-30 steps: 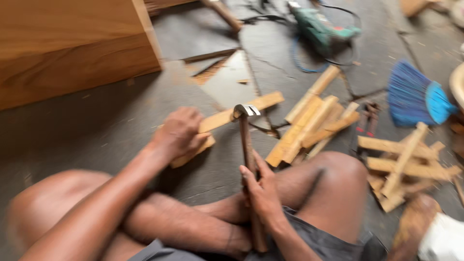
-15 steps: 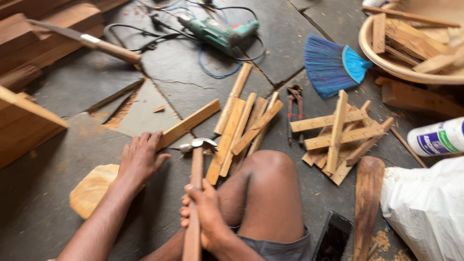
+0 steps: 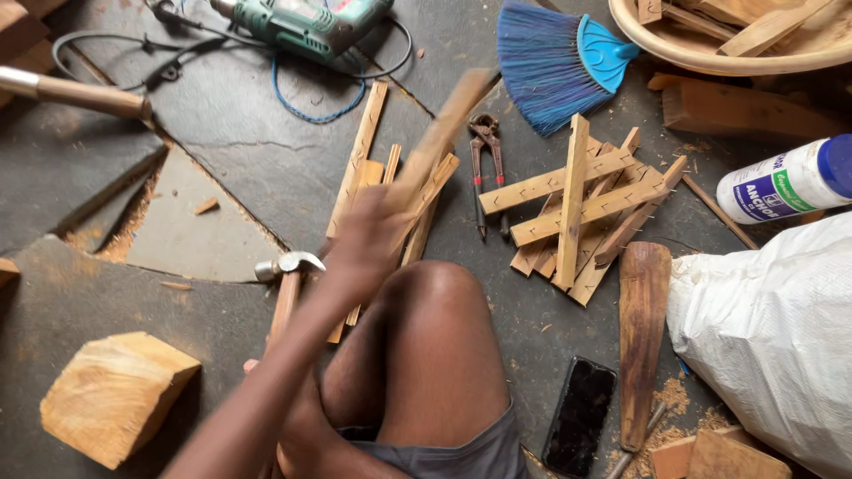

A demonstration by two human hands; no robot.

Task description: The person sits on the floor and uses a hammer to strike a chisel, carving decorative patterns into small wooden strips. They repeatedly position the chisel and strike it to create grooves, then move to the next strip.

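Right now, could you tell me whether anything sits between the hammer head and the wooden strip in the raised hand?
Nothing visible does. The left hand grips the wooden strip, which is blurred, above the loose strips on the floor. The hammer head lies beside it, with only bare floor between.

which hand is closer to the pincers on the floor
Left. The left hand, blurred, grips a wooden strip just left of the pincers; the right hand is far lower, on the hammer handle.
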